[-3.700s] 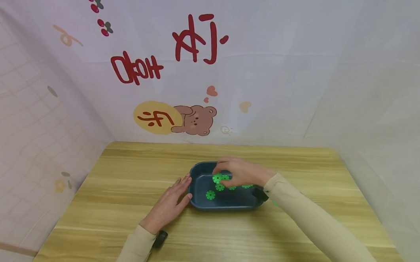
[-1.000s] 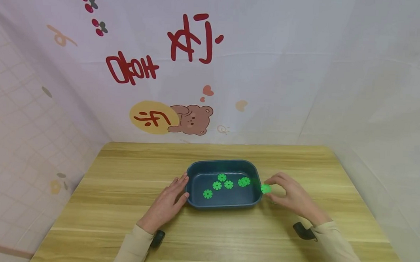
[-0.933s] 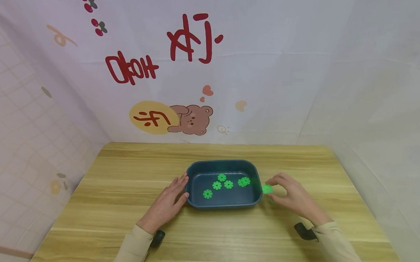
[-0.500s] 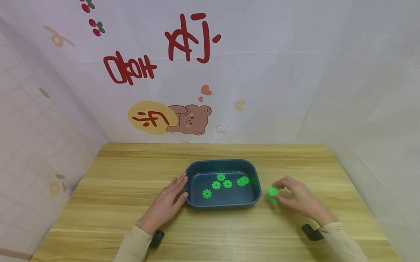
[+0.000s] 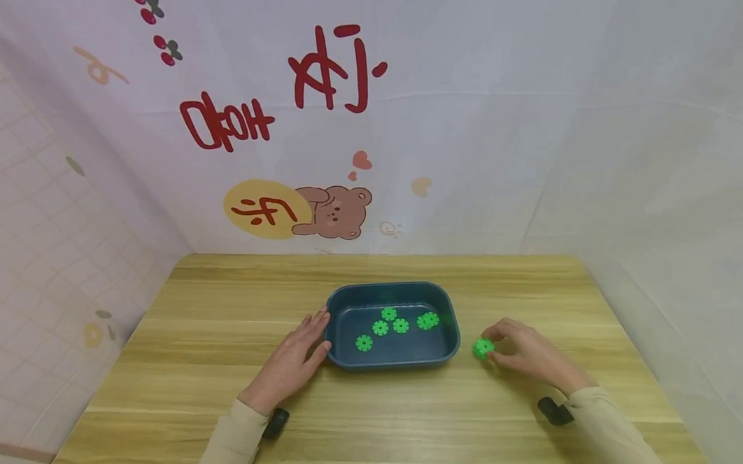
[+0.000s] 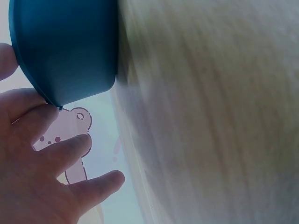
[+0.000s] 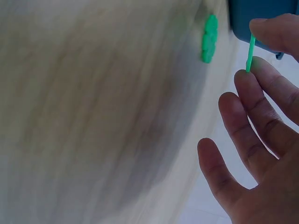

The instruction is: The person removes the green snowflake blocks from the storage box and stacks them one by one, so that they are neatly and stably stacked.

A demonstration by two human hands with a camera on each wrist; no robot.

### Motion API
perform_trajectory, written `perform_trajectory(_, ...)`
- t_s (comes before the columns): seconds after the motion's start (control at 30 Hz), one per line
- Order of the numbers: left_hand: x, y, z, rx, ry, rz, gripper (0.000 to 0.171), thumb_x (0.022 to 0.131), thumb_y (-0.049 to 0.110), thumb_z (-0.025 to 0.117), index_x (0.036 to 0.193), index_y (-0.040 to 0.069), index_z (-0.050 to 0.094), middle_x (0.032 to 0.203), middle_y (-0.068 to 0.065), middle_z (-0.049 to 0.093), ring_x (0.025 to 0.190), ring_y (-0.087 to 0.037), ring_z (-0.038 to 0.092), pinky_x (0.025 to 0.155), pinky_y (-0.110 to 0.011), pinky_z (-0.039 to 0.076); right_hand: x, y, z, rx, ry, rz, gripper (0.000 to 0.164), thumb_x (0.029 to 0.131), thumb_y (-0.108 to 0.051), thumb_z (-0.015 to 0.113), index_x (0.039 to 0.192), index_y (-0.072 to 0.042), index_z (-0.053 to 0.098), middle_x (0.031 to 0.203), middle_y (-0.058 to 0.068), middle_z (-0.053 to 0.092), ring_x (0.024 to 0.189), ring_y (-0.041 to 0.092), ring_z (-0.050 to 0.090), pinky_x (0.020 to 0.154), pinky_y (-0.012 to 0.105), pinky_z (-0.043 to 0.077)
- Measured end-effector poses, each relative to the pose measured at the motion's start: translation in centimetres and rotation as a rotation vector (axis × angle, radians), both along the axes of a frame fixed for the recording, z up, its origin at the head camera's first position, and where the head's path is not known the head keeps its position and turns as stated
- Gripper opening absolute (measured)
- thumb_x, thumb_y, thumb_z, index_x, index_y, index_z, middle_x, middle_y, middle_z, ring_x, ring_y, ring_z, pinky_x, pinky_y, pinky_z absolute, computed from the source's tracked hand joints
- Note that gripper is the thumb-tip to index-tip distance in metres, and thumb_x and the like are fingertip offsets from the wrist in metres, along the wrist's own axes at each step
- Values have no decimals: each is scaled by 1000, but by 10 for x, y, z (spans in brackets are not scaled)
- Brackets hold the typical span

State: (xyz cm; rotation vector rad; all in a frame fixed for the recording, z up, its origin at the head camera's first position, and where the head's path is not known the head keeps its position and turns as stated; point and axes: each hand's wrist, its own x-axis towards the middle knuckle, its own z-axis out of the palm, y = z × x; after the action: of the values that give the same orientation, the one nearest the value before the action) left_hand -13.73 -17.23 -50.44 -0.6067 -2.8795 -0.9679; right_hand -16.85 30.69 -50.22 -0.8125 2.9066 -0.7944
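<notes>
A dark blue tray (image 5: 346, 362) holds several bright green notched plastic discs (image 5: 364, 343). My left hand (image 5: 289, 364) touches the tray's left end with fingers extended; in the left wrist view some fingertips of the hand (image 6: 42, 168) meet its rim and others stand apart. To the right of the tray, my right hand (image 5: 535, 356) pinches another green notched disc (image 5: 484, 347) between thumb and fingers. The right wrist view shows this held disc (image 7: 251, 53) edge-on, with more green disc material (image 7: 209, 39) on the table beside it, apart from the hand.
The wood-grain table (image 5: 399, 423) meets a white printed cloth (image 5: 478, 125) at the back and both sides. Black wrist cameras (image 5: 554, 411) sit at both cuffs, close above the table.
My right hand has left the tray with a disc, moved right past its end and lowered toward the green disc on the table. The left hand has stayed at the tray's left end.
</notes>
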Motion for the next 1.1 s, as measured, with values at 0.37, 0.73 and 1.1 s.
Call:
perform_trajectory(0.37,0,0,0,-1,3,0,57,109,30,55,160,8,39,168,-2,29,152,-39,30,115,-70,31,-9,0,-7,12,-44,32,23,90,-15,81,111,-11,74,108,-6,68,102,19,66,92,44,57)
perform_trajectory(0.73,-1,-1,-2,4,-7,1,58,109,31,55,160,10,39,168,1,28,153,-36,29,116,-68,30,-13,0,-10,43,-83,27,23,92,-19,79,114,-13,74,108,-8,67,102,15,65,92,43,56)
perform_trajectory(1.1,0,-1,0,3,-16,2,58,109,31,55,160,10,38,168,1,28,153,-35,29,116,-68,30,-13,-2,-12,61,-54,47,22,91,-20,80,111,-13,76,106,-8,66,98,13,62,88,40,56)
